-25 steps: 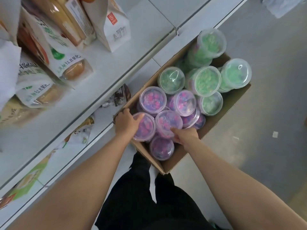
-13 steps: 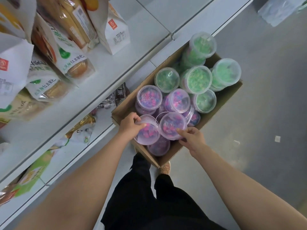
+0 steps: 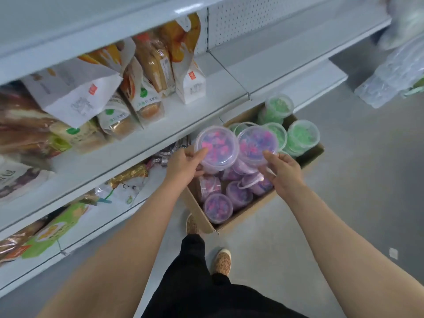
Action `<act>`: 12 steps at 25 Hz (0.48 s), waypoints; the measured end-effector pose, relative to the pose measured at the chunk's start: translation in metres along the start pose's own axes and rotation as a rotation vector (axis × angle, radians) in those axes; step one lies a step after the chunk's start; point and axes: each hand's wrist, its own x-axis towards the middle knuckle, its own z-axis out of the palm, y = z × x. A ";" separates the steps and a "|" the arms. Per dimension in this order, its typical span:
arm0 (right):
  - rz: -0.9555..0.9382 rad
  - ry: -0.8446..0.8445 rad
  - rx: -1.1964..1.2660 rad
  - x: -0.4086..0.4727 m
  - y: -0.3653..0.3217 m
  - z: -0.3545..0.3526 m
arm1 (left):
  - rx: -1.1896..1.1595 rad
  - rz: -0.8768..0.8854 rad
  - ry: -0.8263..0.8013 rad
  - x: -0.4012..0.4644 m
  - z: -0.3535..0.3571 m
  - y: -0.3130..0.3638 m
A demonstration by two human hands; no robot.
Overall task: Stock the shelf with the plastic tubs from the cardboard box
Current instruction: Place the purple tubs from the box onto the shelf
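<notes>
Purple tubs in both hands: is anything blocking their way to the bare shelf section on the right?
Nothing visible does. The left hand holds one purple tub, the right hand another, both above the cardboard box. The shelf beyond is bare; bread bags stand further left.

Single view only, taken from a head-worn wide-angle camera, so no overlap with a second view can be given. The scene is looked at forward and steeply down along the wearer's own forearms, legs and shoes. Both hands are caught at close range near frame centre, with the cardboard box on the floor just beyond them. The shelf is seen obliquely along the left and top, its lines bent by lens distortion. The right side is filled by grey floor. Edges are blurred.
</notes>
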 end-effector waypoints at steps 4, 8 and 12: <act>-0.074 -0.165 0.021 -0.021 -0.056 0.051 | -0.123 0.123 0.148 -0.033 -0.031 0.055; -0.131 -0.327 0.043 -0.059 -0.102 0.125 | -0.227 0.260 0.272 -0.065 -0.095 0.112; -0.171 -0.487 0.015 -0.108 -0.127 0.211 | -0.299 0.350 0.393 -0.086 -0.179 0.154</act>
